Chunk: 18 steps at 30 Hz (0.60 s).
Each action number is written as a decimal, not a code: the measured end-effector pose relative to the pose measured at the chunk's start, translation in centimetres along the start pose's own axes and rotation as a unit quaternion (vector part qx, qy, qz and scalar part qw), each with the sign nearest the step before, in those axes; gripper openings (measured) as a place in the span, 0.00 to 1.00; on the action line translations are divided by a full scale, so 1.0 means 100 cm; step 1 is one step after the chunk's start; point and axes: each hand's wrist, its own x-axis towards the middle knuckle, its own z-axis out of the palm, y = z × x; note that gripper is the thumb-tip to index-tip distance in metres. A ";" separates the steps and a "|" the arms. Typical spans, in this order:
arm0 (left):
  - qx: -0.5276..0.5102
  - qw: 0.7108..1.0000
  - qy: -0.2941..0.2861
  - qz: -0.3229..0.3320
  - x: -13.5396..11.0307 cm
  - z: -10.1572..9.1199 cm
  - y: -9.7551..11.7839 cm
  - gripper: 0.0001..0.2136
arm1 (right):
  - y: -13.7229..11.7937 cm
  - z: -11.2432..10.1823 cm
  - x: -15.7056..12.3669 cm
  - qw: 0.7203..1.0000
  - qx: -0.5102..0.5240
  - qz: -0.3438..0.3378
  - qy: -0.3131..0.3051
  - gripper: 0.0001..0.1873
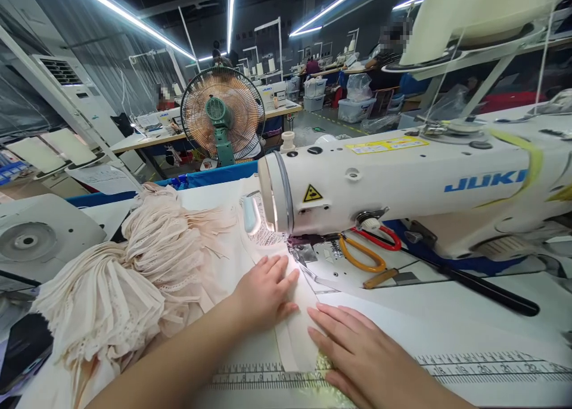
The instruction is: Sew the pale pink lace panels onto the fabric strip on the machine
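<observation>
A strip of cream fabric [295,337] runs up the table toward the needle area of the white sewing machine [330,189]. On its left edge, just in front of the needle area, my left hand [263,290] rests with fingers stretched out. My right hand [357,349] lies flat at the strip's right edge, fingers extended, nearer to me. Pale yellowish lace [328,376] shows beside and partly beneath the right hand. More fabric with a lacy patterned part [264,236] lies behind the needle area under the lamp light. The needle itself cannot be made out.
Bundled cream lace-edged pieces [147,272] are heaped on the left. Orange-handled [364,254] and red-handled tools [388,236] lie beneath the machine arm, near a black rod [491,290]. A ruler scale [482,364] crosses the table front. Behind stands a fan [222,114].
</observation>
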 end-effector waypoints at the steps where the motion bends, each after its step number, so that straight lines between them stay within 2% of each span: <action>1: 0.001 1.000 0.003 0.006 -0.001 0.001 0.001 0.29 | 0.000 0.001 -0.001 1.000 0.000 -0.005 0.002 0.15; 4: 0.006 1.000 0.025 0.013 -0.004 0.005 0.006 0.29 | 0.003 0.003 -0.001 0.999 -0.010 -0.040 -0.012 0.16; 6: 0.014 0.998 0.047 0.028 -0.006 0.008 0.011 0.26 | 0.004 0.003 -0.001 0.997 -0.023 -0.073 -0.030 0.17; 9: 0.023 0.993 0.074 0.094 -0.011 0.011 0.023 0.20 | 0.006 0.002 -0.001 0.992 -0.040 -0.103 -0.053 0.19; 11: 0.018 0.990 0.075 0.118 -0.016 0.011 0.031 0.20 | 0.006 0.000 -0.001 0.991 -0.047 -0.107 -0.064 0.19; 14: 0.006 0.992 0.064 0.105 -0.023 0.008 0.037 0.24 | 0.005 -0.003 -0.001 0.989 -0.055 -0.117 -0.077 0.20; 18: 0.013 0.992 0.063 0.109 -0.026 0.008 0.032 0.24 | 0.005 -0.002 -0.001 0.987 -0.052 -0.121 -0.088 0.21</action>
